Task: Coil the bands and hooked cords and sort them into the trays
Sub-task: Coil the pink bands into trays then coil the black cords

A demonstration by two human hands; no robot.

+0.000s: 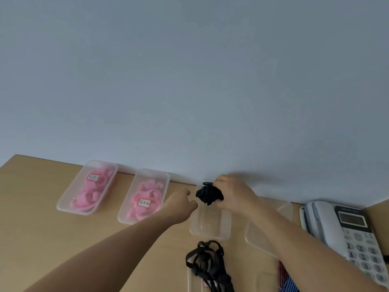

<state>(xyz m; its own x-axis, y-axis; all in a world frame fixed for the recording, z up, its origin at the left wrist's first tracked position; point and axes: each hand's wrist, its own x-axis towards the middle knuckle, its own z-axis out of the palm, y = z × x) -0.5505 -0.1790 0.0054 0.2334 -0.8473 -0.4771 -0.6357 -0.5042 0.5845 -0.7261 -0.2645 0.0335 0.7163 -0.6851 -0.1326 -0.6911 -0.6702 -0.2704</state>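
Observation:
My right hand [233, 196] grips a coiled black bundle [208, 194] and holds it over the far end of a clear empty tray [210, 226]. My left hand [181, 204] hovers just left of the bundle with its fingers curled and holds nothing that I can see. Two clear trays at the back left, a far one [69, 199] and a nearer one [163, 184], hold coiled pink bands and carry labels. A loose tangle of black hooked cords [207, 262] lies on the desk near me. Another clear tray [255, 239] lies partly under my right forearm.
A white desk telephone [345, 234] stands at the right edge. Striped cloth [287, 279] shows at the bottom right. A pale wall runs along the back of the wooden desk [42, 239]. A clear lid or tray [193, 281] lies under the black cords.

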